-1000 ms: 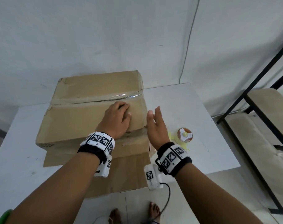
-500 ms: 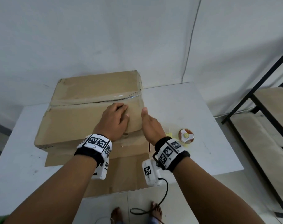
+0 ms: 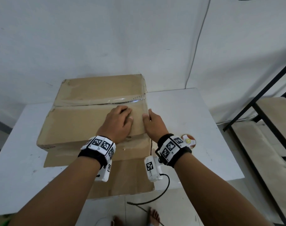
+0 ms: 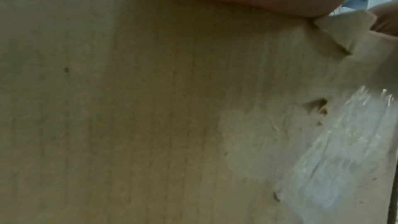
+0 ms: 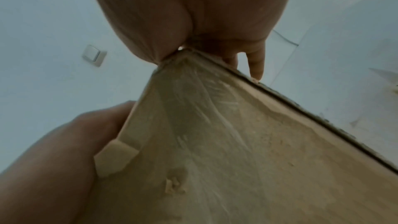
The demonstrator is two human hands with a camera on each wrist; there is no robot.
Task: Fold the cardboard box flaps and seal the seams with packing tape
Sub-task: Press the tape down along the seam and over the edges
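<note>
Cardboard box (image 3: 90,121): left hand (image 3: 117,124) presses flat; right hand (image 3: 153,123) grips its corner.

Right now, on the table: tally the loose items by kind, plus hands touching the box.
Cardboard box: 1
Tape roll: 1
Hands on the box: 2, the left hand flat on the top flap, the right hand over its right edge
Total: 4
</note>
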